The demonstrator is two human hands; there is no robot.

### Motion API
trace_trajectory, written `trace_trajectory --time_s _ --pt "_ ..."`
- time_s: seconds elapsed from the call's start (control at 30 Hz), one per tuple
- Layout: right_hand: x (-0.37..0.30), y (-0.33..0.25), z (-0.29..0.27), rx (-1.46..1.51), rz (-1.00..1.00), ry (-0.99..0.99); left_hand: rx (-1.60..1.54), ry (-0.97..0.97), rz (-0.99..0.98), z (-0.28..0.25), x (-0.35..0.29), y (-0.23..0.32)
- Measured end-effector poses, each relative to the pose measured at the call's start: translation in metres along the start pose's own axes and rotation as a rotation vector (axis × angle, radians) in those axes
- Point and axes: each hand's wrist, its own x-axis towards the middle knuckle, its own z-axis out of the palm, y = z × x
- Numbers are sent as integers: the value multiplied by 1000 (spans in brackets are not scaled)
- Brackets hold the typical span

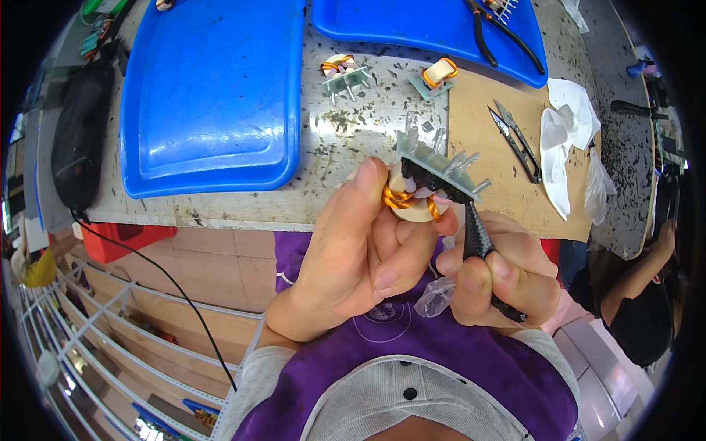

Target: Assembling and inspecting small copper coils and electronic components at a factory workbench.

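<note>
My left hand [360,246] is closed on a wire-wound ring coil [416,207], pale with copper-orange windings, mounted on a small green circuit board [435,167]. Clear sleeves or pins stick out from the board's upper side, and something black lies along its underside between board and coil. In my closed right hand [507,275] is a black tapered tool with a textured grip [478,234]. Its narrow end meets the board's right edge; the exact tip is hidden. A crumpled piece of clear plastic [435,295] hangs beside the right fingers.
Two similar coil boards [346,77] stand on the stained metal bench behind my hands. A blue tray [213,110] lies left; another blue tray [412,22] at the back holds black-handled pliers [485,37]. Thread snips [518,140] and white cloth [562,147] rest on cardboard [478,117].
</note>
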Motion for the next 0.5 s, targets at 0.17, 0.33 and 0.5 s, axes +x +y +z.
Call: trace_trajectory --time_s 0.17,0.33,0.5 --pt "3 -2 0 -22 8 -26 -73 26 -16 5 0 1" --pt "9 -4 0 10 34 -78 -119 -137 -29 -1 1 -1" --pt "-1 1 -5 292 54 -72 -114 111 -127 4 -5 3"
